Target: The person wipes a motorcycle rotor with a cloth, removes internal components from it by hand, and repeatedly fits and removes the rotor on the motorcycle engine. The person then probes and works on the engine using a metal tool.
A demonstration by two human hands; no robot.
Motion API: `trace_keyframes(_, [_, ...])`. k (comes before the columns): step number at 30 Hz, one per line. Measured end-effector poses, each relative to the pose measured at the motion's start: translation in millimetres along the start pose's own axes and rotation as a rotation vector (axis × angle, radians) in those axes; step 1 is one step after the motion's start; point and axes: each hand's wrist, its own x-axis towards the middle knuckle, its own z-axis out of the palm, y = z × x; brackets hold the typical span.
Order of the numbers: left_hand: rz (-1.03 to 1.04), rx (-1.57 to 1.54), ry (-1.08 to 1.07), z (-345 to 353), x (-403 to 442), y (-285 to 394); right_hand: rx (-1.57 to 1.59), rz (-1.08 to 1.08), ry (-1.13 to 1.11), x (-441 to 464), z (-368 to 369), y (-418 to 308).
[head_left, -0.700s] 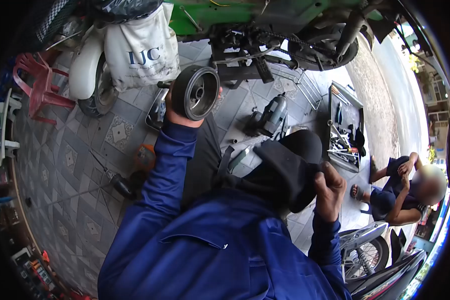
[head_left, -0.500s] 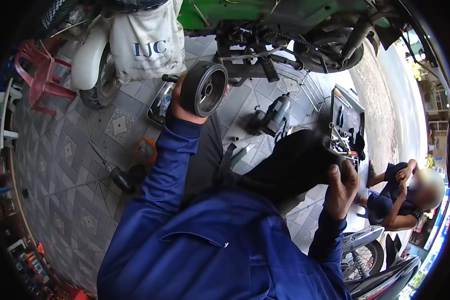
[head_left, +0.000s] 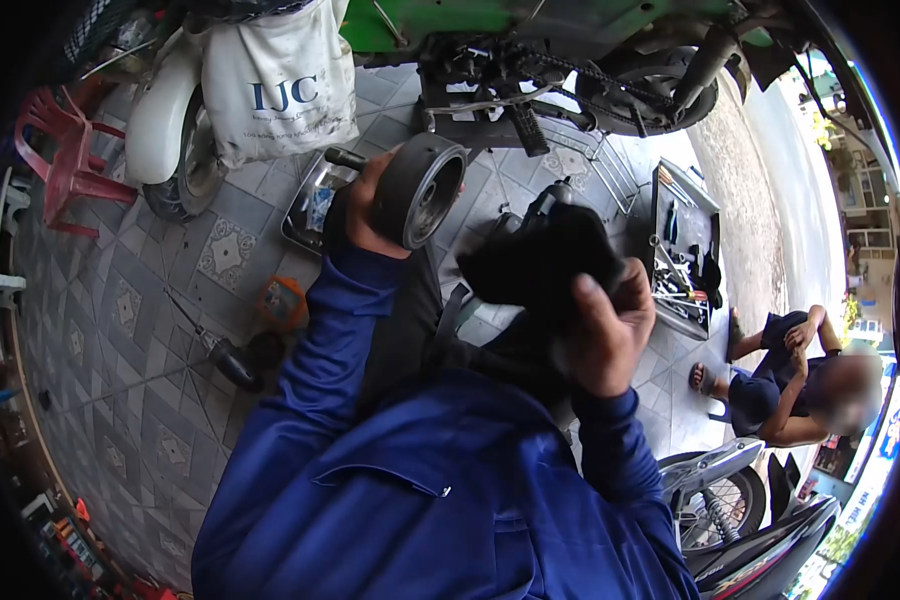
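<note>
My left hand (head_left: 370, 210) grips a round dark metal drum (head_left: 420, 190) by its outer side, with the hollow face turned to the right. The fingers behind the drum are partly hidden. My right hand (head_left: 612, 330) pinches a black cloth (head_left: 545, 250) between thumb and fingers, and the cloth hangs out to the left, a short way right of the drum and apart from it. Its edges are smeared by motion. Beyond the hands is the underside of a motorcycle with its chain (head_left: 595, 92).
A metal tray (head_left: 305, 200) and a power tool (head_left: 232, 362) lie on the tiled floor. The toolbox (head_left: 715, 230) stands at the right, near a seated person (head_left: 770, 385). A red chair (head_left: 75, 165) is at the left, a parked motorcycle (head_left: 730, 540) at the lower right.
My right hand has swung the black cloth up and left toward the drum. The drum, still in my left hand, has turned slightly and sits a little farther right.
</note>
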Motion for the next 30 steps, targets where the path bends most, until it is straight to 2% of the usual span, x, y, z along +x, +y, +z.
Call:
trace_keyframes(1, [-0.001, 0.001, 0.000, -2.1, 1.2, 2.4, -0.109, -0.175, -0.089, 5.6, 21.0, 8.4])
trace_keyframes(2, [0.143, 0.490, -0.035, -5.7, 4.2, 3.7, -0.218, -0.353, -0.183, 14.8, 39.3, 15.0])
trace_keyframes(3, [0.283, 0.982, -0.064, -9.6, 5.8, 5.2, -0.536, -0.531, -0.272, 24.1, 44.4, 24.5])
trace_keyframes(4, [0.282, 0.989, -0.053, -10.3, 4.3, 5.5, -0.646, -0.725, -0.404, 40.3, 51.4, 37.0])
trace_keyframes(6, [0.038, 0.610, 0.014, -4.9, 0.3, 1.6, -1.080, -0.897, -0.550, 56.7, 63.2, 53.0])
trace_keyframes(7, [-0.075, 0.367, 0.127, -2.4, -0.7, 0.4, -1.227, -0.935, -0.601, 62.0, 65.2, 58.3])
trace_keyframes(8, [-0.066, 0.374, 0.137, -5.2, 0.1, 1.8, -1.320, -0.966, -0.614, 64.1, 65.5, 58.1])
trace_keyframes(10, [0.056, 0.683, 0.042, -6.3, 4.3, 12.8, -1.412, -1.014, -0.646, 68.4, 67.4, 54.6])
trace_keyframes(11, [0.052, 0.681, 0.044, -7.5, 1.9, 10.2, -1.415, -1.010, -0.649, 68.9, 67.9, 55.4])
trace_keyframes(13, [-0.019, 0.391, 0.115, -6.8, -3.3, 0.3, -1.362, -0.922, -0.696, 71.5, 67.1, 58.2])
trace_keyframes(14, [-0.029, 0.379, 0.094, -5.7, -3.4, -0.5, -1.227, -0.945, -0.701, 74.5, 67.4, 66.3])
trace_keyframes(16, [0.164, 0.753, 0.007, -9.2, -2.6, 2.3, -1.066, -0.824, -0.672, 66.6, 68.7, 72.0])
trace_keyframes(17, [0.203, 0.868, -0.056, -13.4, -1.7, 5.0, -0.963, -0.755, -0.684, 64.1, 71.0, 71.8])
trace_keyframes(18, [0.197, 0.858, -0.081, -17.6, -2.7, 3.9, -0.909, -0.635, -0.657, 55.7, 73.8, 71.6])
trace_keyframes(20, [0.241, 0.734, -0.075, -24.6, -5.1, -0.1, -0.725, -0.409, -0.621, 42.3, 76.5, 77.6])
trace_keyframes(21, [0.262, 0.709, -0.120, -25.2, -3.9, 0.9, -0.720, -0.403, -0.591, 37.9, 78.9, 76.9])
trace_keyframes(22, [0.255, 0.699, -0.148, -24.5, -5.2, 3.3, -0.534, -0.269, -0.581, 33.5, 82.5, 72.0])
trace_keyframes(23, [0.088, 0.486, -0.095, -23.2, -7.5, 7.8, -0.344, -0.144, -0.568, 30.2, 84.4, 70.0])
trace_keyframes(24, [-0.082, 0.275, -0.038, -22.2, -7.5, 11.9, -0.041, 0.141, -0.540, 28.5, 83.8, 72.0])
trace_keyframes(26, [-0.046, 0.275, 0.002, -11.3, 0.0, 7.4, 0.542, 0.554, -0.566, 32.9, 70.9, 72.5])
trace_keyframes(27, [-0.068, 0.173, -0.085, -10.4, 2.5, 11.5, 0.795, 0.640, -0.550, 31.6, 67.2, 72.3])
trace_keyframes(28, [-0.095, 0.075, -0.162, -9.8, 2.7, 16.3, 0.884, 0.625, -0.459, 24.3, 58.2, 65.3])
trace_keyframes(29, [0.070, 0.693, -0.096, -44.2, -14.1, -26.7, 0.969, 0.618, -0.371, 16.4, 49.0, 51.4])
trace_keyframes(30, [0.075, 0.703, -0.073, -41.4, -12.1, -32.4, 1.044, 0.547, -0.298, 13.1, 22.6, 62.1])
